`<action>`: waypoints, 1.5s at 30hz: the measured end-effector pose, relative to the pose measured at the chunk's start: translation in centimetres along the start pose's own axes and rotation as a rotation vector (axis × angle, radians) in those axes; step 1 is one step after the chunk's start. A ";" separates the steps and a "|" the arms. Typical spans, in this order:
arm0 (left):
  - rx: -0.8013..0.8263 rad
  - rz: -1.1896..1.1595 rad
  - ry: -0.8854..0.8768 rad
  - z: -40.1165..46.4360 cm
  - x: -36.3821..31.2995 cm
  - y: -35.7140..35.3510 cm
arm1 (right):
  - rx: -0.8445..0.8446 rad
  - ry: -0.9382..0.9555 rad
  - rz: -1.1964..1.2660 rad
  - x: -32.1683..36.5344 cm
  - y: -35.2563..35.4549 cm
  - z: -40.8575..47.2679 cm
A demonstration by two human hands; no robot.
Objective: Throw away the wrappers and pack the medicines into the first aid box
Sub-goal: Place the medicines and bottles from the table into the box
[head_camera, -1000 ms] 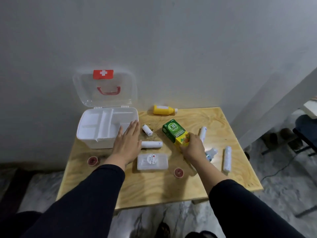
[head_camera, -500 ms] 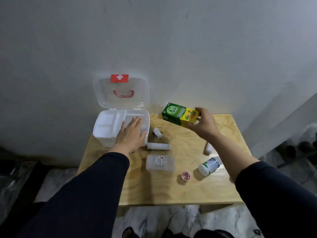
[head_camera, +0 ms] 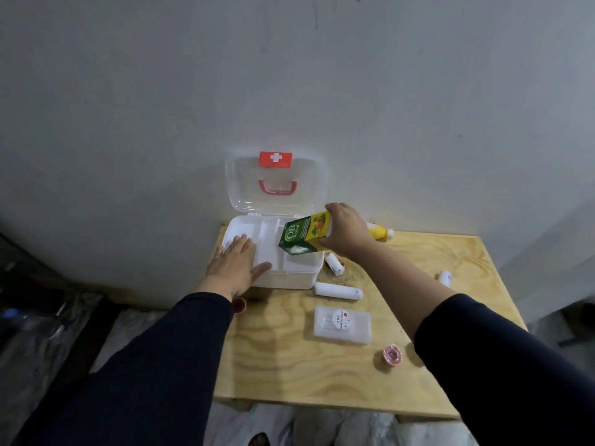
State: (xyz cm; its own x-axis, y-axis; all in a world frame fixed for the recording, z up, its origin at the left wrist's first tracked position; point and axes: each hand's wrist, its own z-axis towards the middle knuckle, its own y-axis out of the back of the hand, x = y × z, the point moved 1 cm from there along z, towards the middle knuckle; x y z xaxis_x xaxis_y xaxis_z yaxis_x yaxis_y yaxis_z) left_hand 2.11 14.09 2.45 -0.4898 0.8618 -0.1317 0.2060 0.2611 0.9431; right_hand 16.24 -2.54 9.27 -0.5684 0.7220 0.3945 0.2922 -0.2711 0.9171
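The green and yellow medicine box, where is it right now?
The green and yellow medicine box is in the right hand, tilted above the right side of the open first aid box.

Green medicine carton (head_camera: 304,233) is being carried by right hand (head_camera: 346,230) from table (head_camera: 322,371) to over first aid box (head_camera: 238,235); left hand (head_camera: 235,265) is being shifted leftward along box's front.
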 end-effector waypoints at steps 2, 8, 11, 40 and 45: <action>-0.006 0.006 -0.010 -0.2 0.3 -0.1 | 0.009 -0.015 -0.039 1.0 -1.3 0.8; -0.031 0.041 -0.023 0.2 0.7 -1.0 | 0.002 -0.086 -0.102 2.4 -5.2 2.3; -0.022 0.049 -0.016 0.4 0.9 -1.4 | 0.045 -0.145 -0.010 2.8 -6.9 3.1; -0.146 0.083 -0.039 0.1 0.9 -2.5 | 0.012 -0.179 0.245 -4.4 -6.5 -8.7; -0.131 0.095 -0.039 0.4 1.0 -2.6 | 0.173 -0.198 0.063 -7.7 -9.1 -11.9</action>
State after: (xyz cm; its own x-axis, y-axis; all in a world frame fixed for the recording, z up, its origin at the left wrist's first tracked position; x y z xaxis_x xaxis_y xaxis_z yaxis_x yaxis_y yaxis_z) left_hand 1.46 14.47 -0.26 -0.4401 0.8966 -0.0496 0.1365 0.1213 0.9832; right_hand 8.78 -13.19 -1.41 -0.3887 0.8222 0.4158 0.4588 -0.2187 0.8612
